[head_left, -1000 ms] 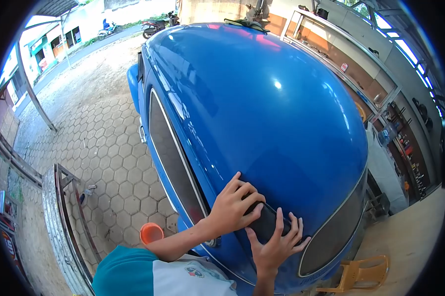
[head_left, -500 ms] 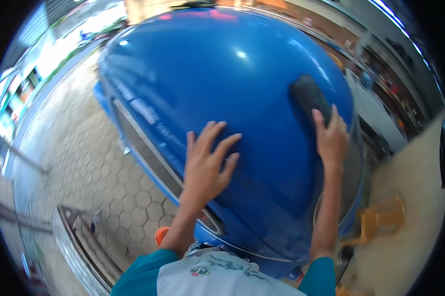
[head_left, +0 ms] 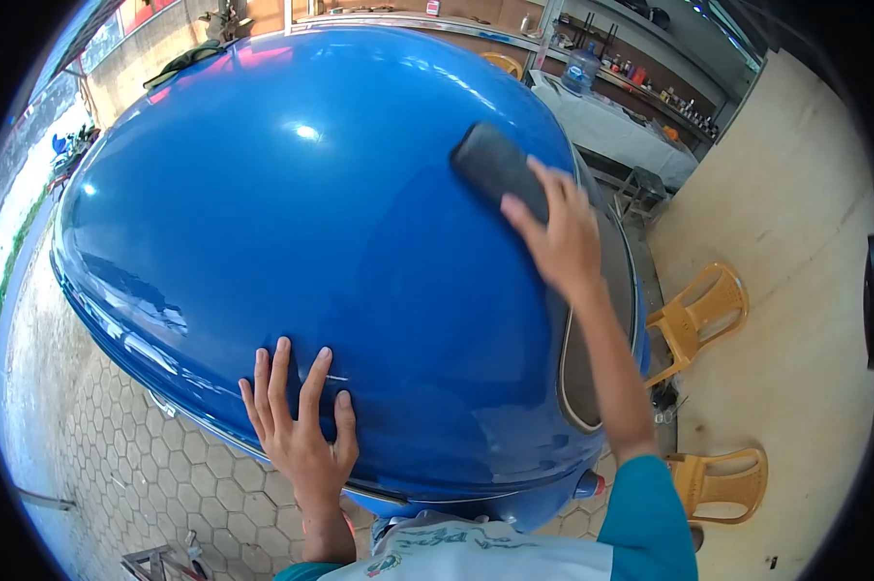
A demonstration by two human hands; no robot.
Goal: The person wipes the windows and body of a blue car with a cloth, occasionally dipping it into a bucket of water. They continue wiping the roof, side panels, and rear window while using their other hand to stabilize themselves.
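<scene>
right hand (head_left: 560, 242) pressing pad (head_left: 495, 165) near roof (head_left: 292, 223) edge

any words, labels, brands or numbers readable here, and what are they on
No text can be read anywhere.
White shirt front: a printed emblem with lettering, cut off at the picture's edge and too blurred to read.
Bottles on the back wall shelf: any labels too small to read.
Glossy blue car roof, the dark grey sanding block under the right hand, and the left hand: no markings.

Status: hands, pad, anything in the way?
Left hand flat on blue car roof. Right hand pressing dark pad on the paint. Roof bare ahead.
</scene>
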